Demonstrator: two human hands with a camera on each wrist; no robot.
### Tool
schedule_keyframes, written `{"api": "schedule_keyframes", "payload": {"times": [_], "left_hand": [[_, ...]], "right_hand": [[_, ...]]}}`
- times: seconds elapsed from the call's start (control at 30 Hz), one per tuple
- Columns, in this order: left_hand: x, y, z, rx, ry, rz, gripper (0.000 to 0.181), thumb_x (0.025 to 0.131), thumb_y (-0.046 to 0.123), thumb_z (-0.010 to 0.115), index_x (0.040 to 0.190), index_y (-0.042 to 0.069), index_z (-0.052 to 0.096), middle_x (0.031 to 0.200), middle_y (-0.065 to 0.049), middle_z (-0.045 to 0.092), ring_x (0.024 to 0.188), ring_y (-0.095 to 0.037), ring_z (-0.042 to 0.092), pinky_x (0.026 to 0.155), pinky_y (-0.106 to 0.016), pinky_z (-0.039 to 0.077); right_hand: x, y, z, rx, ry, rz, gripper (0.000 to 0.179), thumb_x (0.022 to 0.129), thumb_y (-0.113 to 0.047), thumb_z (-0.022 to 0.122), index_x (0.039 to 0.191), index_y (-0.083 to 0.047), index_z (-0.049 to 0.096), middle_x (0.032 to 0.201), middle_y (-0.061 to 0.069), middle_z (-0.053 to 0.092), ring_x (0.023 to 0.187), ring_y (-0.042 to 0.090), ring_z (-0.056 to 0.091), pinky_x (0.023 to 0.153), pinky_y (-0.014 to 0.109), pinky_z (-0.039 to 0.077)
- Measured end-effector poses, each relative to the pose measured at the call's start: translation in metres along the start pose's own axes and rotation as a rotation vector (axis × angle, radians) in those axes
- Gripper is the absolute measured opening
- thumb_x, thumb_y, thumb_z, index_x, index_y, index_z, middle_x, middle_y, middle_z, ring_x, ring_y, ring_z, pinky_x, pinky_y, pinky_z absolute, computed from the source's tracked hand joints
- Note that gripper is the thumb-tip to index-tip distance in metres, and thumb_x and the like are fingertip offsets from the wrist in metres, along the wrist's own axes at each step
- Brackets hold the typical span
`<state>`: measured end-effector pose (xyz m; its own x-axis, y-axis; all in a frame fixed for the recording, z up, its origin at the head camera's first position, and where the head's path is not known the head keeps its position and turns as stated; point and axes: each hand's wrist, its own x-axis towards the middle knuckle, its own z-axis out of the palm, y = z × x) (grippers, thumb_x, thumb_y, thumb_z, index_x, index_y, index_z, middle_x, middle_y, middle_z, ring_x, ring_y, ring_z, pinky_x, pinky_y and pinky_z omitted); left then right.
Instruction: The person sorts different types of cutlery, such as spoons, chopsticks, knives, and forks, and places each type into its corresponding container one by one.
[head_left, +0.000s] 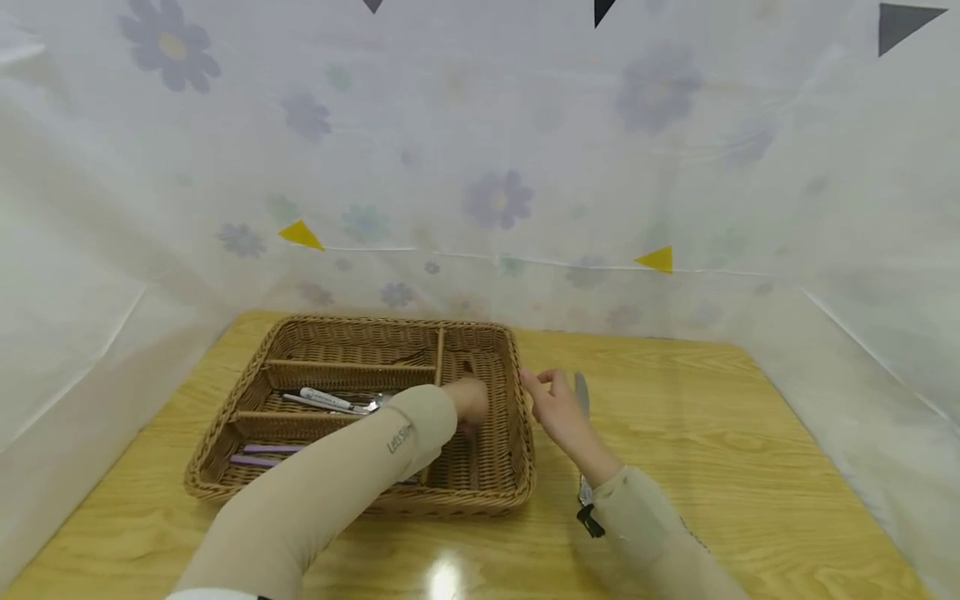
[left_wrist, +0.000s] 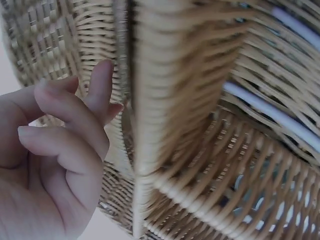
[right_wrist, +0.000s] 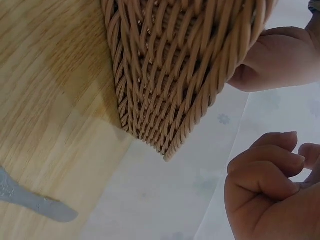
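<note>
A wicker basket (head_left: 517, 492) with several compartments stands on the wooden table. My left hand (head_left: 468, 402) reaches down into its long right compartment. In the left wrist view the fingers of that hand (left_wrist: 65, 135) are loosely bent beside a divider (left_wrist: 155, 90), with nothing seen between them. A narrow brownish utensil (head_left: 474, 458) lies lengthwise below the hand; its kind is unclear. My right hand (head_left: 558, 412) hovers just outside the basket's right rim, fingers loosely curled and holding nothing. Beside it lies a table knife (head_left: 582, 392), partly hidden by the wrist in the head view.
Cutlery with a white handle (head_left: 325, 398) lies in the basket's middle left compartment. Purple handles (head_left: 273, 448) are in the front left one. A black piece (head_left: 590, 522) shows by the right sleeve. Pale flowered sheeting (head_left: 570, 183) encloses the table (head_left: 697, 433).
</note>
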<state>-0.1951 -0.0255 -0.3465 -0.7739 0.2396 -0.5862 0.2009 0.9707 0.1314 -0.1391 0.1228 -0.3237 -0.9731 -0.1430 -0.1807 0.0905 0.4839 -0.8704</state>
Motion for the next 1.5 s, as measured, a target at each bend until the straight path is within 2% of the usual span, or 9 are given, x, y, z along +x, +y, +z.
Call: {"api": "schedule_keyframes", "payload": {"times": [0.2, 0.33, 0.5, 0.63, 0.83, 1.0, 1.13, 1.27, 1.5], "left_hand": [[-0.041, 0.003, -0.018, -0.254, 0.089, 0.015, 0.015, 0.093, 0.005, 0.051, 0.088, 0.004, 0.066, 0.049, 0.001, 0.037, 0.041, -0.010, 0.019, 0.042, -0.026, 0.024], [-0.054, 0.003, -0.023, -0.302, 0.129, 0.114, 0.030, 0.096, 0.013, 0.049, 0.068, 0.008, 0.060, 0.049, 0.000, 0.046, 0.040, -0.010, 0.029, 0.047, -0.026, 0.032], [-0.060, -0.009, -0.019, -0.405, 0.176, 0.174, 0.046, 0.095, 0.022, 0.052, 0.050, 0.014, 0.054, 0.057, -0.005, 0.064, 0.039, -0.009, 0.041, 0.051, -0.024, 0.039], [-0.065, -0.023, -0.012, -0.497, 0.206, 0.174, 0.050, 0.095, 0.020, 0.052, 0.045, 0.016, 0.049, 0.044, 0.002, 0.051, 0.036, -0.008, 0.031, 0.046, -0.024, 0.034], [-0.068, -0.034, -0.007, -0.347, 0.287, 0.093, 0.054, 0.094, 0.021, 0.051, 0.043, 0.019, 0.035, 0.039, 0.007, 0.023, 0.036, -0.008, 0.019, 0.039, -0.024, 0.020], [-0.067, -0.033, -0.006, -0.272, 0.311, 0.068, 0.054, 0.095, 0.025, 0.052, 0.044, 0.019, 0.032, 0.040, 0.007, 0.022, 0.037, -0.008, 0.018, 0.040, -0.024, 0.020], [-0.065, -0.035, -0.006, -0.249, 0.325, 0.047, 0.054, 0.095, 0.028, 0.053, 0.045, 0.019, 0.034, 0.040, 0.006, 0.022, 0.037, -0.008, 0.019, 0.039, -0.023, 0.021], [-0.065, -0.035, -0.007, -0.250, 0.334, 0.059, 0.054, 0.095, 0.028, 0.053, 0.044, 0.019, 0.035, 0.040, 0.006, 0.025, 0.037, -0.008, 0.020, 0.039, -0.023, 0.021], [-0.067, -0.034, -0.005, -0.256, 0.340, 0.082, 0.055, 0.094, 0.024, 0.052, 0.044, 0.019, 0.032, 0.040, 0.007, 0.022, 0.037, -0.008, 0.017, 0.039, -0.023, 0.019]], "right_hand": [[-0.001, 0.022, -0.017, -0.293, -0.025, -0.004, 0.044, 0.095, -0.047, 0.047, 0.106, -0.004, 0.048, 0.080, 0.012, 0.055, 0.060, 0.015, 0.043, 0.053, 0.028, 0.035], [-0.005, 0.042, -0.031, -0.456, -0.043, -0.002, 0.030, 0.094, -0.034, 0.054, 0.081, -0.007, 0.051, 0.058, 0.003, 0.042, 0.049, 0.013, 0.032, 0.049, 0.027, 0.030], [-0.009, 0.058, -0.040, -0.546, -0.058, 0.012, 0.037, 0.092, -0.030, 0.058, 0.063, -0.012, 0.041, 0.052, -0.003, 0.029, 0.048, 0.010, 0.026, 0.048, 0.024, 0.025], [-0.015, 0.068, -0.042, -0.605, -0.074, 0.038, 0.038, 0.090, -0.033, 0.060, 0.061, -0.011, 0.047, 0.052, -0.004, 0.031, 0.048, 0.009, 0.026, 0.047, 0.023, 0.024], [-0.020, 0.079, -0.037, -0.625, -0.120, 0.118, 0.032, 0.084, -0.034, 0.066, 0.069, -0.006, 0.061, 0.054, -0.003, 0.043, 0.050, 0.009, 0.032, 0.047, 0.022, 0.027], [-0.020, 0.085, -0.034, -0.633, -0.129, 0.114, 0.025, 0.082, -0.021, 0.070, 0.066, -0.004, 0.060, 0.053, -0.001, 0.053, 0.047, 0.008, 0.038, 0.045, 0.021, 0.031], [-0.019, 0.087, -0.035, -0.666, -0.131, 0.099, 0.027, 0.083, -0.020, 0.069, 0.062, -0.005, 0.059, 0.048, -0.002, 0.048, 0.042, 0.007, 0.035, 0.042, 0.019, 0.029], [-0.019, 0.086, -0.037, -0.657, -0.154, 0.109, 0.030, 0.084, -0.020, 0.068, 0.060, -0.006, 0.058, 0.045, -0.003, 0.041, 0.040, 0.007, 0.034, 0.040, 0.018, 0.030], [-0.020, 0.084, -0.039, -0.597, -0.193, 0.144, 0.026, 0.086, -0.016, 0.065, 0.065, -0.001, 0.060, 0.050, 0.001, 0.052, 0.043, 0.010, 0.044, 0.042, 0.021, 0.041]]}}
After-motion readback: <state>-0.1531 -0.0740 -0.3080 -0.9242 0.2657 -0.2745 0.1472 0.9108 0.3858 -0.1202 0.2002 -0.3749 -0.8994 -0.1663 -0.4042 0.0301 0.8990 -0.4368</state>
